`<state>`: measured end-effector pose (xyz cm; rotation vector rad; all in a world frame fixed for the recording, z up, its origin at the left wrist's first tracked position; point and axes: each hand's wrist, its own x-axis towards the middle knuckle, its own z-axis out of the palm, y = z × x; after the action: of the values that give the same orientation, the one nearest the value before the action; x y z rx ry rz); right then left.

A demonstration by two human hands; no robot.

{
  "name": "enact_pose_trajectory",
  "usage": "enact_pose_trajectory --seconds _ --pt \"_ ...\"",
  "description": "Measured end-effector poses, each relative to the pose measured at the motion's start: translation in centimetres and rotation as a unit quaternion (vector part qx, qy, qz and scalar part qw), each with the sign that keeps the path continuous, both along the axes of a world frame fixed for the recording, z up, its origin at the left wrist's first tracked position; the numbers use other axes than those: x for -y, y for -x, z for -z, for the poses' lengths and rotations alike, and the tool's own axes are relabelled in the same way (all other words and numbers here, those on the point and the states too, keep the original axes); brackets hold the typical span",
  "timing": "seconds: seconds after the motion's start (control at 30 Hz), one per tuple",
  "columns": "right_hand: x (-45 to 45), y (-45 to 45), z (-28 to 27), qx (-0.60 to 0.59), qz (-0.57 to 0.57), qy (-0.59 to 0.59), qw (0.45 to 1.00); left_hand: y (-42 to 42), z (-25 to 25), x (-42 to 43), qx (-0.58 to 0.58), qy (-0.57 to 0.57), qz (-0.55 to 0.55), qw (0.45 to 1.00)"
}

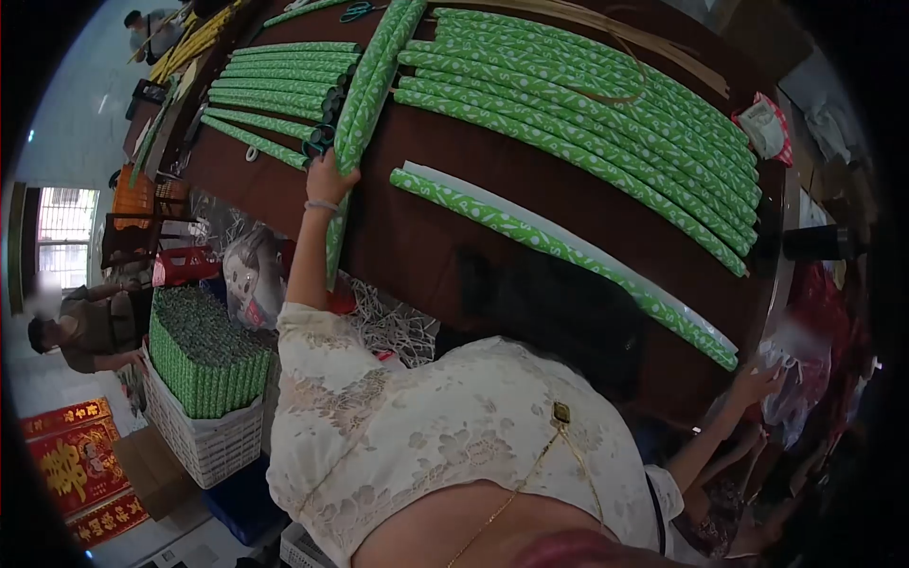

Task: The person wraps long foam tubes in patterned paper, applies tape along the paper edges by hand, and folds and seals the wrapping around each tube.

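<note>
My left hand [331,180] is closed on a long green patterned paper roll [365,99], one of a bundle lying across the brown table. Just beyond its fingers are dark-handled scissors [320,140]; whether the fingers touch them I cannot tell. On the far right my right hand [757,381] is reached out past the table's edge, beside a clear plastic bag [788,402] and some thin white strips. Its fingers are small and unclear. Between my hands lies a partly unrolled green sheet [568,260] with a white edge.
Several green rolls [606,123] lie side by side at the right, shorter ones [284,71] at the left. More scissors [358,11] lie at the far edge. A white basket [213,440] full of green rolls stands lower left, near another person [90,327]. Shredded paper [398,322] lies below the table's edge.
</note>
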<state>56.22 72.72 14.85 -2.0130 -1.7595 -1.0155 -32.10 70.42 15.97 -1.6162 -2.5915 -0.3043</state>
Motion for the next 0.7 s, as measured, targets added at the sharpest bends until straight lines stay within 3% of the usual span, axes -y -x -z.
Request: enact_pose_trajectory --seconds 0.03,0.1,0.17,0.23,0.3,0.33,0.37,0.43,0.47,0.63,0.7 --pt "-0.1 0.7 -0.4 -0.014 -0.031 -0.045 0.998 0.8 -0.2 -0.8 -0.013 0.02 0.009 1.0" --pt "-0.1 2.5 -2.8 -0.06 -0.047 0.003 0.997 2.4 0.0 -1.8 -0.08 -0.018 0.054 0.995" --pt "0.3 4.4 -4.0 -0.032 0.001 -0.001 1.0 3.1 -0.5 -2.9 -0.093 0.053 0.013 0.994" --pt "0.2 6.9 -6.1 -0.057 -0.078 -0.013 0.995 -1.7 -3.6 -2.9 -0.178 0.137 -0.058 0.973" --pt "0.3 7.8 -7.1 -0.09 -0.042 0.036 0.994 -4.1 -3.1 -2.5 -0.382 -0.106 0.053 0.917" --pt "0.2 8.9 -7.9 -0.13 -0.083 0.048 0.987 -7.0 -4.2 -3.0 -0.354 -0.177 0.101 0.913" --pt "0.0 10.5 -8.7 -0.125 -0.075 0.052 0.988 -8.8 -4.5 -3.5 -0.346 -0.176 0.108 0.915" --pt "-0.7 14.9 -10.2 -0.357 -0.182 0.165 0.901 -12.3 -4.6 -4.1 -0.062 -0.177 0.251 0.95" --pt "-1.2 17.4 -10.8 -0.374 -0.198 0.196 0.885 -15.3 -5.1 -4.6 0.023 -0.203 0.275 0.939" --pt "-4.5 23.8 -8.2 -0.491 -0.316 0.341 0.737 -22.8 -3.8 -6.9 0.184 -0.09 0.379 0.902" --pt "-5.7 26.5 -7.6 -0.458 -0.331 0.396 0.724 -25.2 -2.7 -7.9 0.211 -0.07 0.422 0.879"
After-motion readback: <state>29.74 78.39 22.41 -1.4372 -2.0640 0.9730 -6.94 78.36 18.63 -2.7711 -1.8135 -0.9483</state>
